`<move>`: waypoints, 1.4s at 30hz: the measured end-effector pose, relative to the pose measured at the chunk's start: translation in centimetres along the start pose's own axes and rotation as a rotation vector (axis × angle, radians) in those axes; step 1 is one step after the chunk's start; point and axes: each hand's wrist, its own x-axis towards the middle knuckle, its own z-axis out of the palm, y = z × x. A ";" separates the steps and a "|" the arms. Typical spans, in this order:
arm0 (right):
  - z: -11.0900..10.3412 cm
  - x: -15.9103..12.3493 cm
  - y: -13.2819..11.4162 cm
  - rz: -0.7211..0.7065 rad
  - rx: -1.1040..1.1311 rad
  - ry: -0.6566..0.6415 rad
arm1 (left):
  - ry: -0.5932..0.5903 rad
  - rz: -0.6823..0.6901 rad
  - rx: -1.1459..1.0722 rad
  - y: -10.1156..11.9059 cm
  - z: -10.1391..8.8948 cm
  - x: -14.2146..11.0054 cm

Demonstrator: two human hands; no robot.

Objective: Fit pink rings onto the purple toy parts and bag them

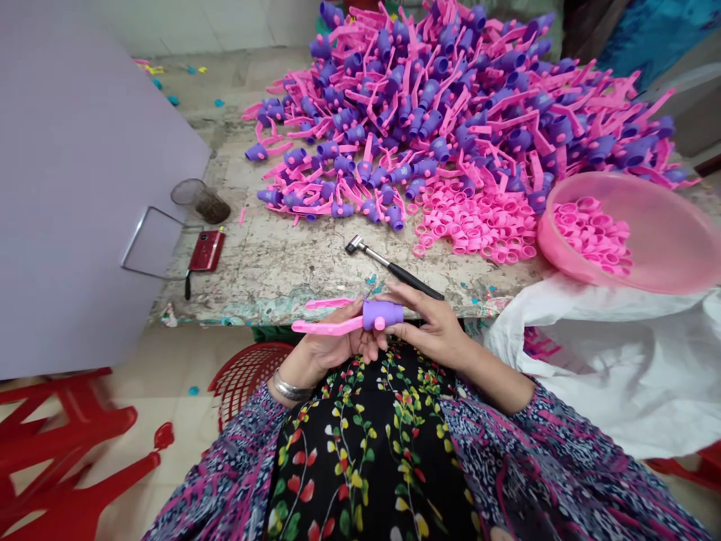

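Between my two hands, over my lap at the table's front edge, is a purple plastic barrel piece with pink arms [378, 314]. My left hand [332, 347] is closed around its pink-armed side, the two arms pointing left. The fingers and thumb of my right hand [431, 323] pinch the purple barrel's right end. Just beyond, a hammer [394, 268] with a black handle lies on the table. Behind it sits a heap of loose pink plastic rings [478, 222]. A large pile of purple-and-pink pieces [428, 113] like the held one fills the back.
A pink bowl [636, 233] with more rings stands at the right, above a white sack [597, 368]. At the left are a glass [200, 199], a small red device [206, 252] and a pale panel [84, 188]. A red basket [248, 376] and red stool [73, 451] are below.
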 end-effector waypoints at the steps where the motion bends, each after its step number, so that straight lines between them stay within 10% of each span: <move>1: 0.1 0.0 0.0 0.032 0.036 0.043 | 0.015 0.003 0.021 -0.1 0.1 0.1; 9: 0.4 0.4 1.1 0.527 0.320 0.409 | 0.331 0.257 0.430 -0.6 2.2 -0.8; 16: 1.1 0.1 0.2 0.549 0.347 0.335 | 0.725 0.665 1.203 -0.4 2.3 -1.0; 24: 2.5 -0.3 -0.8 0.271 0.147 0.095 | 0.375 0.294 0.881 -0.4 1.2 0.0; 42: 3.4 0.9 -0.4 0.364 0.297 -0.014 | 0.362 0.080 0.688 -0.7 0.7 0.1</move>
